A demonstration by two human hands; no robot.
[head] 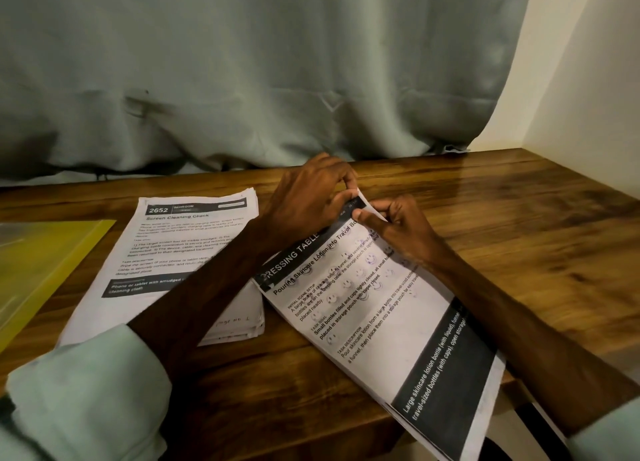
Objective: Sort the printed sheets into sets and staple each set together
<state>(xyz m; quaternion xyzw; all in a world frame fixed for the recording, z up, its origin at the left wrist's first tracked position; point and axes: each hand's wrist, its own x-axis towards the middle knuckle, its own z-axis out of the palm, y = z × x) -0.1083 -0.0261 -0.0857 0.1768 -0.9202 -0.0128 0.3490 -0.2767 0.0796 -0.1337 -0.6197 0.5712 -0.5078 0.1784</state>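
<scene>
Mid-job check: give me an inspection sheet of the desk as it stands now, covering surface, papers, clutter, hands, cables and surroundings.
Surface: wooden table, glossy; papers lie on it.
Job's things: Dressing Table sheets lie at an angle and overhang the near edge. Screen Cleaning Check stack lies to their left. No stapler seen.
Clutter: yellow folder at the left edge of the view.
Hands: left hand and right hand both pinch the far corner of the Dressing Table sheets.
Cables: nothing seen.
Surroundings: grey-green curtain behind the table, pale wall to the right.
</scene>
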